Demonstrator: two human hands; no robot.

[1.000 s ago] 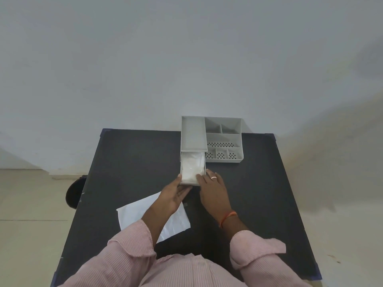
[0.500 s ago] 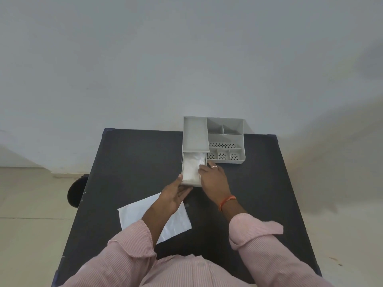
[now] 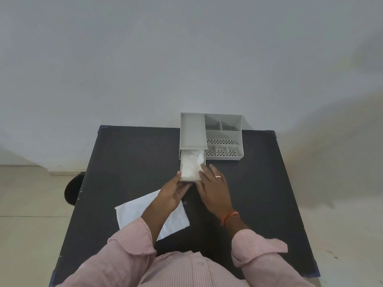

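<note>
A grey desk organiser (image 3: 223, 137) stands at the far edge of the black table (image 3: 128, 158). Its drawer (image 3: 182, 162) on the left side is pulled out toward me and holds a white folded bag or cloth (image 3: 191, 164). My left hand (image 3: 173, 193) holds the drawer's front left corner, thumb on the side wall and fingers under the front. My right hand (image 3: 213, 187) lies with straight fingers on the drawer's right front corner, fingertips touching the white material.
A flat white plastic bag (image 3: 132, 212) lies on the table near me, partly under my left forearm. The organiser's right side has several open compartments (image 3: 222, 125). A dark round stool (image 3: 72, 189) stands on the floor left of the table.
My right hand has slid forward from the drawer's front onto its right edge and the white material. My left hand stays at the front left corner. The drawer has hardly moved.
</note>
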